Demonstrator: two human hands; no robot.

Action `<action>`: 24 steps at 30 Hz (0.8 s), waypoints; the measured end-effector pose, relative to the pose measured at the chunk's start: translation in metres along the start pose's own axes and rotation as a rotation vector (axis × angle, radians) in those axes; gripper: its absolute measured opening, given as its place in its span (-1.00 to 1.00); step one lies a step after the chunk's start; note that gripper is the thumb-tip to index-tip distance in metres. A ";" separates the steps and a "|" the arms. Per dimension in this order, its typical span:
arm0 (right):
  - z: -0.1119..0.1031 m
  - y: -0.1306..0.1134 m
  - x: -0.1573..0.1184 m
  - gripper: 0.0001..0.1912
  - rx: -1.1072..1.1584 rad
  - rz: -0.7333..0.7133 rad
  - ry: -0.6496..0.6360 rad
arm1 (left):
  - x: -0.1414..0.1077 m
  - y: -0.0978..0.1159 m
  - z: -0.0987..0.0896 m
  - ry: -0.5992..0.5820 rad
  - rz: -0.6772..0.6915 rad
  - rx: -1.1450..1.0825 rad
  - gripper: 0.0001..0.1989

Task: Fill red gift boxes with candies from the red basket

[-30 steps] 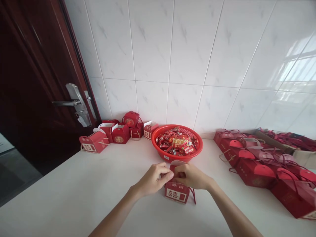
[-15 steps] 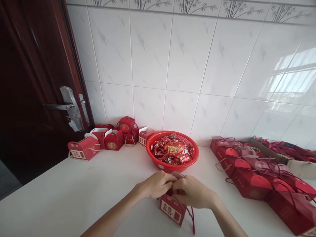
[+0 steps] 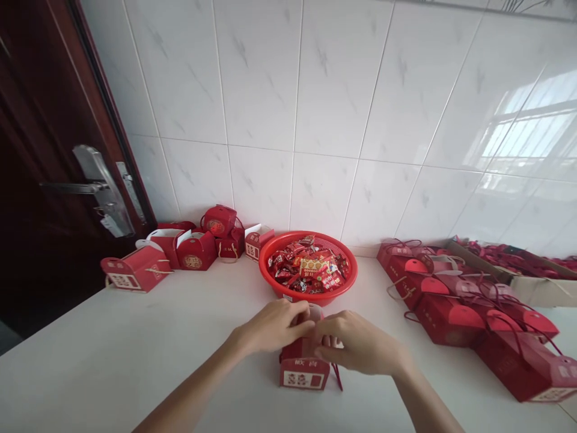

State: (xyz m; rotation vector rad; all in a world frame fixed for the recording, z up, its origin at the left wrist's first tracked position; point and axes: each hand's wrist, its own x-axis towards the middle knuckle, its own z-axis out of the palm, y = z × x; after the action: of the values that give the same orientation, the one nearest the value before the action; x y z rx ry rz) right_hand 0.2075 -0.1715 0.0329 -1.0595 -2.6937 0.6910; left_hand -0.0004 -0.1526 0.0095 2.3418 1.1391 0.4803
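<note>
A small red gift box [image 3: 305,376] with white printed panels stands upright on the white table in front of me. My left hand [image 3: 282,325] is closed at its top from the left, thumb and fingers pinching near the upper flap. From the right, my right hand [image 3: 358,343] has its fingers curled onto the top edge, partly covering it. Beside the box, a dark red cord [image 3: 336,377] hangs down on the right. Right behind it sits a red plastic basket [image 3: 270,282] heaped with wrapped sweets [image 3: 311,267].
Several red boxes [image 3: 193,252], some with open tops, stand at the back left near the dark door [image 3: 36,150]. On the right are rows of red boxes [image 3: 455,316] with cord handles. A cardboard tray [image 3: 536,288] of dark red cords lies behind them.
The box has turned to face me more squarely and stands more upright. Both hands have drawn slightly apart at its top. The view has tilted down a little.
</note>
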 end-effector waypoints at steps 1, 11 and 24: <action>-0.002 0.002 -0.002 -0.86 0.010 -0.003 -0.008 | -0.002 -0.002 -0.003 0.012 -0.022 0.014 -0.78; -0.022 0.025 -0.024 -0.66 -0.012 0.278 -0.054 | -0.034 -0.024 -0.027 -0.057 -0.170 -0.083 -0.65; -0.031 0.041 -0.016 -0.80 0.083 0.242 0.081 | -0.040 -0.031 -0.035 -0.035 -0.169 -0.184 -0.54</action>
State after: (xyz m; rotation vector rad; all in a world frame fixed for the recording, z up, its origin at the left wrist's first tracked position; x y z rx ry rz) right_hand 0.2530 -0.1451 0.0408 -1.3742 -2.4700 0.7729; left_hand -0.0611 -0.1581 0.0166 2.0695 1.2101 0.4606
